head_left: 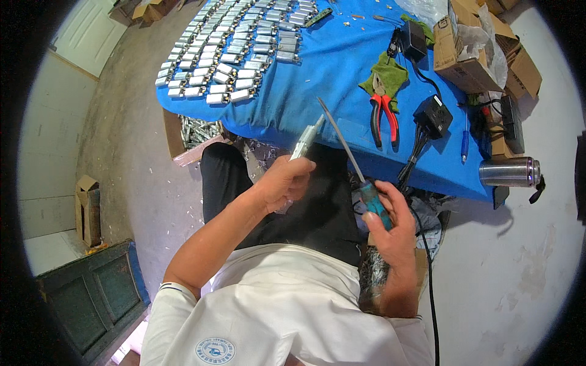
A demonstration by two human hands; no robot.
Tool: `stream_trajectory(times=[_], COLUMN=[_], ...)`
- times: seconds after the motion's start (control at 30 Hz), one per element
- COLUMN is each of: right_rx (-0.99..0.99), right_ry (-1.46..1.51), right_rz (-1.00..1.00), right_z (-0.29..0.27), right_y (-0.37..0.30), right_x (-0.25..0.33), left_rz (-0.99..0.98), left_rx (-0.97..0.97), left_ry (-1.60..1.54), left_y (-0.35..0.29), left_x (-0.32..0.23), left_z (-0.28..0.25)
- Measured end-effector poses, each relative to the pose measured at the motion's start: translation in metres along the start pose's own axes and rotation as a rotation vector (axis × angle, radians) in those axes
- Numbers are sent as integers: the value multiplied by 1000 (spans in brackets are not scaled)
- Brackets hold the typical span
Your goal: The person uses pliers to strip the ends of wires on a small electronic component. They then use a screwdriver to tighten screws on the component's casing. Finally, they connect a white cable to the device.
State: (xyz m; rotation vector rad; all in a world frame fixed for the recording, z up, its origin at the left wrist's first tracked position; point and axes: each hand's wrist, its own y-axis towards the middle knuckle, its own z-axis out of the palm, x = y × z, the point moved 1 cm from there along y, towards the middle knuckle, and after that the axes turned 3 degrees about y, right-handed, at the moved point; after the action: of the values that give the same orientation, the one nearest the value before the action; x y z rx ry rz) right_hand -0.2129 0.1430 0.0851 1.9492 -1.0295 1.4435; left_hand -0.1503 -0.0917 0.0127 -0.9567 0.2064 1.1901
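My left hand (284,183) is closed around a slim, silvery-white piece (305,139) with a narrow end pointing away from me. What kind of part it is cannot be made out. In my right hand (394,229) is a screwdriver (373,203) with a teal handle, gripped between thumb and fingers. Its long thin shaft slants up and left, so the tip stands close to the narrow end of the piece, apparently without touching it. Both hands are above my lap, just in front of the table's near edge.
Rows of small silvery metal units (223,58) cover the left of the blue-covered table (323,73). Red-handled pliers (383,113) lie on a green cloth (400,76). Right of them are a black socket block (432,116), a blue pen (465,143), a steel flask (510,172) and a cardboard box (467,64).
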Motion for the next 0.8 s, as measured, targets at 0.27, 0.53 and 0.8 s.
stream_trajectory(times=[0.27,0.53,0.8], right_rx=[62,120,32], right_ry=[-271,-257,-197], right_rz=[-68,-74,74], right_z=[-41,-38,-30], right_y=[-5,10,18], right_x=[12,16,14], left_rz=[-22,-48,-32], left_rx=[-79,-132,-247], left_ry=[53,62,159], left_y=[18,30,33], left_x=[-19,-30,-24], left_z=[-6,-8,-7])
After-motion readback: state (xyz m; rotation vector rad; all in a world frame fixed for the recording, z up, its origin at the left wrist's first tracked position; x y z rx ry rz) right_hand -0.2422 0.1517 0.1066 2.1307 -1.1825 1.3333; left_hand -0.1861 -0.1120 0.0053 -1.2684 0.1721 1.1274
